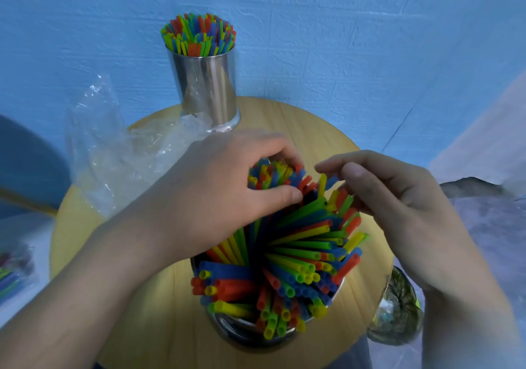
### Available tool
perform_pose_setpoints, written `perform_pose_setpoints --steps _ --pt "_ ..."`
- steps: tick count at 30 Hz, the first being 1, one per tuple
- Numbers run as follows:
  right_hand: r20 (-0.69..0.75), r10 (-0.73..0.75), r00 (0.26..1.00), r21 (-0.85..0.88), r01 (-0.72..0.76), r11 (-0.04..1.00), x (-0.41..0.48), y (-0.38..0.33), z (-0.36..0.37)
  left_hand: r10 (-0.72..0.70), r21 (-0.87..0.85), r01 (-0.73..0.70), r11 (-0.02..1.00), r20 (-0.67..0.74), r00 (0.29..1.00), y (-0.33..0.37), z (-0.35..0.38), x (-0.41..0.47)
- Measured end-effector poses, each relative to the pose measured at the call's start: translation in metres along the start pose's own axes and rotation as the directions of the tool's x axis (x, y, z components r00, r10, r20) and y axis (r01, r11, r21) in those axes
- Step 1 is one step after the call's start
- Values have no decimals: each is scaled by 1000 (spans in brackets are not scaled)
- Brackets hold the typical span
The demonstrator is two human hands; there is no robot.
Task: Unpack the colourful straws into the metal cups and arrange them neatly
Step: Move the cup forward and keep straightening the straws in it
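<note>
**Both hands at the far tips of a splayed bundle**

The near shiny metal cup (244, 329) stands on the round pale wooden surface (313, 129), crammed with red, blue, green and yellow plastic straws (299, 254). These do not stand straight. Their long axes fan out from the cup's mouth, many leaning up and toward its far side, others tipping to its right.

The left hand (227, 186) reaches over the cup from its left, with fingers and thumb curled round a cluster of straw tips on the far side, gripping them as a bunch. The right hand (398, 206) comes in from the cup's right, palm turned inward and fingers bent. Its forefinger and thumb sit at the tips of a yellow and a blue straw just beside the left hand's cluster. Whether it pinches them or only touches them cannot be told. Both hands are about equally near the loose tips.

Likely the next move is gathering the leaning straws upright, so their lean matters most.

Beyond the near cup stands a second tall metal cup (205, 89), its straws (199, 35) upright and even. A crumpled clear plastic bag (113, 152) lies to the near cup's far left.
</note>
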State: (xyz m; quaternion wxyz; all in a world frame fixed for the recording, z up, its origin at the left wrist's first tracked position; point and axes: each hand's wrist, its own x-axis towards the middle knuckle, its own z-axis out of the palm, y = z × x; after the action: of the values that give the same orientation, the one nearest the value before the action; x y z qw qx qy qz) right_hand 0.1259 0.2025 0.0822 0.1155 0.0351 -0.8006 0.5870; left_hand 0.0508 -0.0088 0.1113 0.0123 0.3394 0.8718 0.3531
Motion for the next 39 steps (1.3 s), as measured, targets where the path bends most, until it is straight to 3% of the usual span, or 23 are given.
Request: perform_pose_setpoints --steps 9,25,33,36,39 --pt "7 30 1000 25 -30 999 0 -1 0 -7 1 8 1000 -69 998 1 3 -3" --pt "74 -32 997 19 30 999 10 -11 7 18 -21 -19 1000 -63 998 2 2 -4" --pt "-11 -151 989 127 151 980 12 -18 13 188 61 -181 982 -150 971 7 0 0" --pt "-57 -148 987 113 153 982 11 -16 13 174 -76 -192 978 -196 965 6 -2 0" --pt "-94 -107 990 100 116 988 9 -13 12 42 -380 -164 910 -309 950 2 -11 3"
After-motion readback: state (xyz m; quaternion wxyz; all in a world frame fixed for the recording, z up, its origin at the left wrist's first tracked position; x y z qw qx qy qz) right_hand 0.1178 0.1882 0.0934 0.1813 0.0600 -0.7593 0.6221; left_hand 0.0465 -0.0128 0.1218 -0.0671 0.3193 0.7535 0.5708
